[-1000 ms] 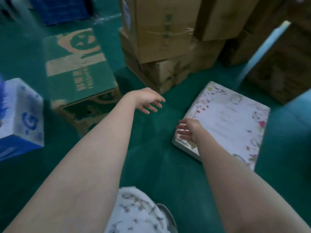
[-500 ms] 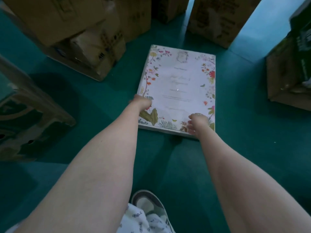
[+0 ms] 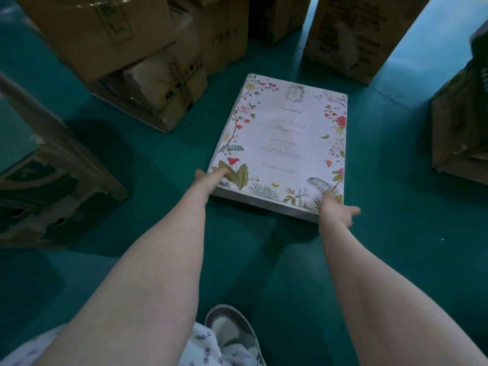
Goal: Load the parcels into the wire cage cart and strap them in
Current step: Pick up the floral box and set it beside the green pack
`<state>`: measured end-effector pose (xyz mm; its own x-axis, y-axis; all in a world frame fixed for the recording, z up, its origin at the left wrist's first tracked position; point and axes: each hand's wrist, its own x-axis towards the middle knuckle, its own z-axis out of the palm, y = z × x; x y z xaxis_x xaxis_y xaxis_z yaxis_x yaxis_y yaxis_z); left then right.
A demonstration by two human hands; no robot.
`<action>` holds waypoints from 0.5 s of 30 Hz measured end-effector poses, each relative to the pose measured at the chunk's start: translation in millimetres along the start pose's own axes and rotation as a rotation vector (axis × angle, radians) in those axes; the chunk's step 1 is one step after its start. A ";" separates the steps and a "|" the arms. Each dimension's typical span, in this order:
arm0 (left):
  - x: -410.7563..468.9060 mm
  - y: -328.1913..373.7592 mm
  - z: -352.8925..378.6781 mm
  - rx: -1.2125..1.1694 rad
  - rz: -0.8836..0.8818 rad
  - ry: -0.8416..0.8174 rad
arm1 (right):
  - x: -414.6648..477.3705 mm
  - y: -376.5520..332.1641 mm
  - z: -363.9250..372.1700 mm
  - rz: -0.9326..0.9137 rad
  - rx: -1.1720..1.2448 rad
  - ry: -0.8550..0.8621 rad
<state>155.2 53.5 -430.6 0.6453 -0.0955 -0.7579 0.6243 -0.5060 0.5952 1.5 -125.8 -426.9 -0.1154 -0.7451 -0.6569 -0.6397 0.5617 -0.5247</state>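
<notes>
A flat white parcel (image 3: 286, 143) printed with a floral border lies on the green floor in front of me. Its near edge is raised a little off the floor. My left hand (image 3: 210, 178) grips the near left corner, thumb on top and fingers hidden under the edge. My right hand (image 3: 335, 210) grips the near right corner, thumb on top, with one finger pointing out to the right. No wire cage cart is in view.
Stacked brown cardboard boxes (image 3: 126, 48) stand at the back left, and another tall box (image 3: 351, 35) at the back right. A green printed box (image 3: 39, 180) sits to my left, another box (image 3: 464, 128) to my right. My shoe (image 3: 229, 331) is at the bottom.
A second ago both hands were reaching toward the parcel, and the left hand was open. Now each grips a near corner, and the near edge has lifted slightly.
</notes>
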 end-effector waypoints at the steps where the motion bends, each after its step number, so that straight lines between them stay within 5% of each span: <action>1: -5.6 4.9 -3.3 -0.072 0.023 0.035 | -3.5 -3.3 -0.5 -0.025 0.041 0.012; 6: -34.1 36.3 -15.4 -0.451 0.063 0.041 | -25.7 -25.6 -6.6 -0.072 0.152 0.090; 15: -57.4 60.5 -53.6 -0.445 0.276 0.054 | -71.3 -12.9 -7.5 0.068 0.449 -0.119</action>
<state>179.6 74.4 -336.8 0.8267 -0.1233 -0.5490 0.5468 -0.0539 0.8355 12.3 -82.7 -369.3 -0.0412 -0.6692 -0.7419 -0.2390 0.7276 -0.6430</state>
